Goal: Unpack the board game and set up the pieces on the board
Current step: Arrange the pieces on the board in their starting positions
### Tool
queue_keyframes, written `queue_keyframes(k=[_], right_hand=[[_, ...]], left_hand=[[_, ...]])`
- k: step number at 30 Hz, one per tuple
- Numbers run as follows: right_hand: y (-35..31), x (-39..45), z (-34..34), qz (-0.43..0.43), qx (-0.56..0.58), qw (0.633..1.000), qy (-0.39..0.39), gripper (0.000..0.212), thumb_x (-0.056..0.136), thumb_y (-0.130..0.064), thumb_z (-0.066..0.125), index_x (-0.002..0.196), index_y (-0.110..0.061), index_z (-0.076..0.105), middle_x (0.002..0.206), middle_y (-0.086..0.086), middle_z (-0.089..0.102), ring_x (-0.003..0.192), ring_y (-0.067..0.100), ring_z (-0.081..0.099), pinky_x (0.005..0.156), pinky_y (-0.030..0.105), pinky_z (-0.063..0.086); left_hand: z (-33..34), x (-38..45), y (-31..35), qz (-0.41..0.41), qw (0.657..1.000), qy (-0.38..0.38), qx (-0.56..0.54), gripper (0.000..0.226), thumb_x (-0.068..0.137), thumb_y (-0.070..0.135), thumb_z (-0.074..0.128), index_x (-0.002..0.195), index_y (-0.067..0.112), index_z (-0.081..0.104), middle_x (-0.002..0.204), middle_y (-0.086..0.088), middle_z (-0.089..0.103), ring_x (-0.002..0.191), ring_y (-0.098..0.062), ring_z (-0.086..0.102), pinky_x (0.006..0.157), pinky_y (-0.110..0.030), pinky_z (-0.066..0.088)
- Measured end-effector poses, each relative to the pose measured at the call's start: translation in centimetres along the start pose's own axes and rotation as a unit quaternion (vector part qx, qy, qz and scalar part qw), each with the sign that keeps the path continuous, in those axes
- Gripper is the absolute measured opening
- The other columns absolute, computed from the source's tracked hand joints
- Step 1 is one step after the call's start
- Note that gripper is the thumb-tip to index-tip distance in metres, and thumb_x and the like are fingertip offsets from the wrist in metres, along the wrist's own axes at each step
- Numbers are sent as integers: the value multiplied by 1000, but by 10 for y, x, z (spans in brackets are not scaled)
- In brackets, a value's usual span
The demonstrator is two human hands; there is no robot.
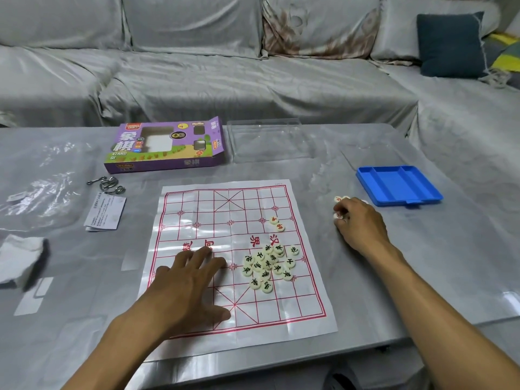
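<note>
Straight ahead of me, a paper board (pixel 239 263) printed with a red grid lies flat on the grey table (pixel 422 249), its long axis running away from me, tilted slightly to the left. My left hand (pixel 191 282) presses on its near-left part, fingers spread and straight. A cluster of pale round pieces (pixel 267 267) with black characters sits right of centre; two red-marked pieces (pixel 277 223) lie beyond them. Off the board, my right hand (pixel 361 223) curls over a few red-marked loose pieces (pixel 339 205), beside a blue tray (pixel 398 184). Further back lies a purple box (pixel 164 147).
</note>
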State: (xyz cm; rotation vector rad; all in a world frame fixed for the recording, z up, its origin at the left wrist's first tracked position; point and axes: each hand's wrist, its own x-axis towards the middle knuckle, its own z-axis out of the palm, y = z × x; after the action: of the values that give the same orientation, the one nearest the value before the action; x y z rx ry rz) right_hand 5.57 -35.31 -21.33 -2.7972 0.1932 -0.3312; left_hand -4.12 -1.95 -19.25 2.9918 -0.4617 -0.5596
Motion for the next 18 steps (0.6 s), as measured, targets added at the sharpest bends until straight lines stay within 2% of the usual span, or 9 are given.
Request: queue_keyframes(k=[5, 11, 18], right_hand=[[-4, 3, 7, -18, -19, 1000, -5, 19, 95, -19, 58, 113, -20, 63, 113, 0, 64, 95, 17, 58, 76, 28, 46], [-10, 2, 6, -61, -21, 998, -27, 17, 95, -18, 56, 108, -20, 67, 112, -1, 63, 96, 17, 59, 79, 32, 51], [-13, 7, 8, -24, -5, 998, -52, 14, 93, -17, 59, 106, -18, 65, 107, 2, 64, 92, 17, 58, 81, 34, 53]], left_hand=[[0, 0, 0, 3, 1000, 2, 1, 85, 75, 75, 55, 145, 45, 16, 161, 10, 1, 147, -22, 4, 110, -45, 31], [-1, -2, 0, 7, 1000, 6, -3, 84, 76, 73, 55, 145, 44, 16, 160, 10, 1, 147, -22, 4, 110, -44, 30], [-1, -2, 1, 6, 1000, 5, -6, 84, 77, 72, 56, 145, 44, 16, 160, 10, 2, 147, -21, 5, 110, -44, 29]])
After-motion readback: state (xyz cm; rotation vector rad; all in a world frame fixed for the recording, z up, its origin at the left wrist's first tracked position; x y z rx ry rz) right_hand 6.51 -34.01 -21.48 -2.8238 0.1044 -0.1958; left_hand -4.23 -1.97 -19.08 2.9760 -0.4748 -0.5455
